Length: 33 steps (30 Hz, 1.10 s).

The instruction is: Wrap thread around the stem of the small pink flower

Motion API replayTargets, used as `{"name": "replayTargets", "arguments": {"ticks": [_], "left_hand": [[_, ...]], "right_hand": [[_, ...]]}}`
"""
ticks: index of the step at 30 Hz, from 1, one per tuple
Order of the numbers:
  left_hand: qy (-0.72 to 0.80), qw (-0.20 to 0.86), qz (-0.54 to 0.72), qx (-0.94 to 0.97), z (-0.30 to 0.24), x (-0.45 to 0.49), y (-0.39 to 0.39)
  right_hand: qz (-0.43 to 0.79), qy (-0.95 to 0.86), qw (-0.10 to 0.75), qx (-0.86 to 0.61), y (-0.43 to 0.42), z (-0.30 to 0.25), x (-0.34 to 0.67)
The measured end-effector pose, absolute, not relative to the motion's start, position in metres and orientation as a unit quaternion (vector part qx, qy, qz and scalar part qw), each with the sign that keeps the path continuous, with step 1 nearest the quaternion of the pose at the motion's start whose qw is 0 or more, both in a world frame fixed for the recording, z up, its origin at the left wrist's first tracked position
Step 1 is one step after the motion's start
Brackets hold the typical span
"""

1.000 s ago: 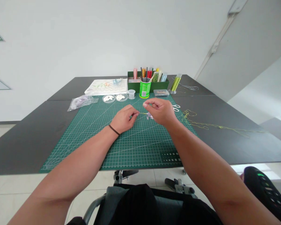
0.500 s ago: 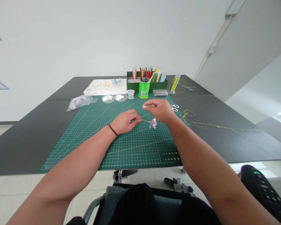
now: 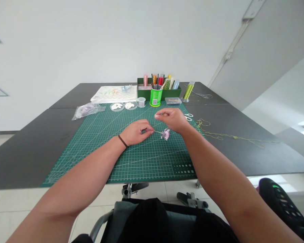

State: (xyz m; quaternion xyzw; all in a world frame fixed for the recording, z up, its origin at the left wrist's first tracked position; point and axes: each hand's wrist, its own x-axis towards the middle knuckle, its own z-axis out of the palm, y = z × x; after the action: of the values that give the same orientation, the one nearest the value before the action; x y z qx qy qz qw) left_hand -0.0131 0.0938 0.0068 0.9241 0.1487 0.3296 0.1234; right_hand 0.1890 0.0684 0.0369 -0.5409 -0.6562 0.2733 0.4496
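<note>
My left hand (image 3: pixel 138 131) pinches the thin yellow-green stem of a small pale purple flower (image 3: pixel 165 134), whose head points right above the green cutting mat (image 3: pixel 91 148). My right hand (image 3: pixel 172 118) is just above and behind the flower, thumb and fingers pressed together. Whatever lies in that pinch is too fine to make out. White-handled scissors (image 3: pixel 188 117) lie partly hidden past my right wrist. To the right, a tangle of yellow-green thread (image 3: pixel 218 135) trails over the dark table.
Along the back stand a bright green can (image 3: pixel 155 96) of tools, a dark green box (image 3: pixel 176 92) with coloured tubes, a green thread spool (image 3: pixel 188 91), and a clear case (image 3: pixel 173 101). Two dishes of white pieces (image 3: pixel 117 106), a white pad (image 3: pixel 114 93) and a plastic bag (image 3: pixel 87 110) are left.
The flower has turned about its stem, so its head shows a different side. Both hands stay in almost the same place, still pinched.
</note>
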Motion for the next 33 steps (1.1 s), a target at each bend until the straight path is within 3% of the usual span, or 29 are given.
{"name": "replayTargets", "arguments": {"ticks": [23, 33], "left_hand": [[0.213, 0.233, 0.464, 0.828, 0.011, -0.011, 0.091], [0.260, 0.178, 0.557, 0.768, 0.009, -0.011, 0.097]], "right_hand": [[0.361, -0.660, 0.443, -0.488, 0.085, 0.008, 0.188], [0.340, -0.679, 0.416, -0.500, 0.078, 0.010, 0.180]]}}
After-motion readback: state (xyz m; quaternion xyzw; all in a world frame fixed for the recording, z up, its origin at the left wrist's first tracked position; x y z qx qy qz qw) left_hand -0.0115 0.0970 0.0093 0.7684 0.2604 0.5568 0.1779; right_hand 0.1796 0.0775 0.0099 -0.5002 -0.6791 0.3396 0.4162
